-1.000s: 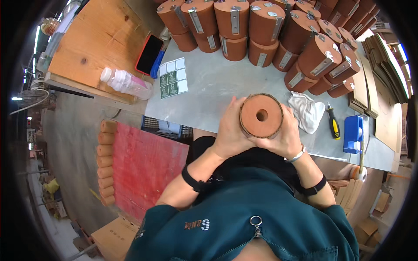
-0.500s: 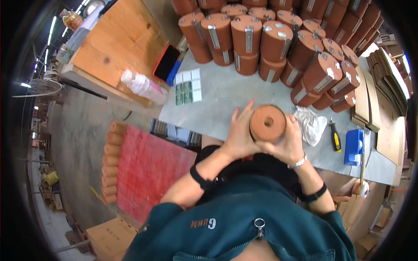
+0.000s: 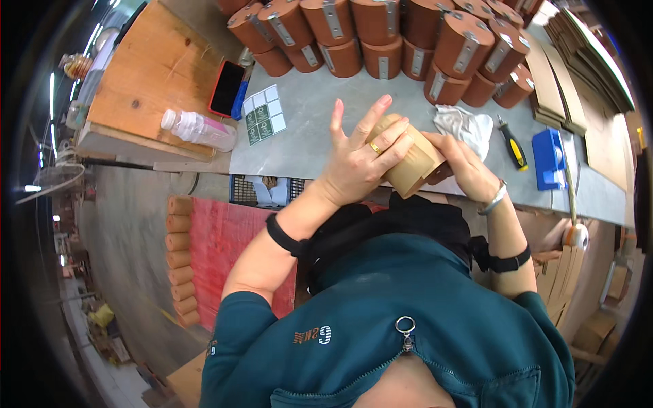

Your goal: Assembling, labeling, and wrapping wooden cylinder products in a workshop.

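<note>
Brown kraft paper (image 3: 411, 170) is bent around the cylinder between my hands, one loose edge standing out at the right. Little of the reddish-brown cylinder itself shows. My left hand (image 3: 360, 153) lies over its left side, ring and little fingers pressed on the paper and two other fingers stretched upward. From the right, my right hand (image 3: 469, 166) grips the paper's edge and the cylinder's side; its fingertips are partly hidden. A crumpled white cloth (image 3: 466, 129) lies just beyond my right hand.
Stacked reddish-brown cylinders with metal strips (image 3: 381, 58) line the table's far side. To the right are a yellow-black screwdriver (image 3: 513, 146), a blue tape dispenser (image 3: 547, 160) and cardboard sheets (image 3: 575, 88). Leftward lie a label sheet (image 3: 264, 114), a phone (image 3: 226, 88) and a plastic bottle (image 3: 197, 129).
The cylinder has turned from showing its holed end to showing its paper-covered side. My left hand has shifted onto that side, and my right hand has moved to the paper's edge.
</note>
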{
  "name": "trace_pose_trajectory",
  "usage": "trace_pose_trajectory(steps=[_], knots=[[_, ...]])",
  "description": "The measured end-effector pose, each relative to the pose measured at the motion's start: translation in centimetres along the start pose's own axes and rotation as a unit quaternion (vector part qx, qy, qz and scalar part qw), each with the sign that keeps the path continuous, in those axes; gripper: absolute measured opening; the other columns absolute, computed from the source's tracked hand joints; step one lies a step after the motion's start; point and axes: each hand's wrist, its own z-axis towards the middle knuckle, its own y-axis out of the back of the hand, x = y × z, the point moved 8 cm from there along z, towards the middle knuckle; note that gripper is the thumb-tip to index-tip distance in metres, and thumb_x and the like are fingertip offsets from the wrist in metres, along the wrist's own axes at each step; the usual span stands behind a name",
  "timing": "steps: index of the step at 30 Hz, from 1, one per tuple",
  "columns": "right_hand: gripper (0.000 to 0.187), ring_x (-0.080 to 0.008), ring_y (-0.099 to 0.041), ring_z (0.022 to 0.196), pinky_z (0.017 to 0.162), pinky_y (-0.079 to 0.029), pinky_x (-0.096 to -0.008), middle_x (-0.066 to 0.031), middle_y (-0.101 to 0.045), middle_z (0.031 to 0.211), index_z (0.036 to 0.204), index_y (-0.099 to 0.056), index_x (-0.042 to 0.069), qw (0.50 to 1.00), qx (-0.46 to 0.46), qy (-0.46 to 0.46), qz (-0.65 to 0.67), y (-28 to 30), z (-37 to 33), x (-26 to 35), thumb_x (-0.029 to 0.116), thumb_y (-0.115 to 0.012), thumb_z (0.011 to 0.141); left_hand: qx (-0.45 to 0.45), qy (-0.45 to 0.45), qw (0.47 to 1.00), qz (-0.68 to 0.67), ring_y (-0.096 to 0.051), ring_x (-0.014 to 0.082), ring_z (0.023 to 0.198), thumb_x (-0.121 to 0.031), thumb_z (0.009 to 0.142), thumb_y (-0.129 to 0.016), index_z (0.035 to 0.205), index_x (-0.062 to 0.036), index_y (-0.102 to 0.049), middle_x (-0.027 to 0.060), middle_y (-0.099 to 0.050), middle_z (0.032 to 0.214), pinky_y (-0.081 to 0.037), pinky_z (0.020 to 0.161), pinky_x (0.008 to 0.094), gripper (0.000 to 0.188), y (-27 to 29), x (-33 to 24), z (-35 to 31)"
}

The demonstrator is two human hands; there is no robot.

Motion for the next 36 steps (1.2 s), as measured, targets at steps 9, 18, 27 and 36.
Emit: trace_pose_trajectory(steps=[9, 18, 27, 36], knots=[[0.073, -0.0193, -0.062, 0.113, 0.092, -0.054, -0.0335, -0.0182, -0.064, 0.123, 0.141, -0.049, -0.006, 0.986, -0.108, 0.113, 0.059, -0.5, -1.8, 0.1, 0.037, -0.077, 0.089, 0.016, -0.008, 0.997, -0.07, -0.031, 0.0313, 0.151, -0.015, 0.079, -0.073, 0.138, -0.0217, -0.056, 0.0096, -0.045, 0.156, -0.016, 0.122, 0.0593, 0.062, 0.6, -0.5, 1.7], [0.084, -0.0386, -0.065, 0.116, 0.097, -0.052, -0.0424, -0.0243, -0.063, 0.127, 0.146, -0.041, -0.002, 0.93, -0.2, 0.293, -0.098, -0.6, -2.1, 2.1, 0.028, -0.084, 0.08, 0.068, 0.462, 0.553, -0.69, -0.062, 0.0197, 0.117, -0.013, 0.083, -0.081, 0.14, -0.0008, -0.048, 0.0076, -0.062, 0.128, -0.052, 0.1, 0.0359, 0.067, -4.4, 0.1, -0.2], [0.08, -0.0411, -0.058, 0.114, 0.096, -0.048, -0.0463, -0.021, -0.063, 0.121, 0.139, -0.046, -0.003, 0.923, -0.133, 0.225, -0.283, -0.5, 0.1, -1.8, 0.017, -0.081, 0.071, 0.114, 0.369, 0.751, -0.535, -0.065, 0.0206, 0.111, -0.018, 0.062, -0.095, 0.134, 0.0019, -0.049, 0.0127, -0.066, 0.121, -0.053, 0.097, 0.0352, 0.088, -8.3, 0.8, -3.2], [0.085, -0.0384, -0.061, 0.121, 0.102, -0.049, -0.0428, -0.0218, -0.062, 0.131, 0.142, -0.048, 0.001, 0.937, -0.173, 0.241, -0.183, 0.3, 0.3, -1.5, 0.023, -0.09, 0.071, 0.075, 0.332, 0.787, -0.514, -0.066, 0.0241, 0.11, -0.021, 0.064, -0.095, 0.133, -0.0012, -0.05, 0.0136, -0.066, 0.123, -0.053, 0.096, 0.0364, 0.085, -8.2, 0.4, -2.6]])
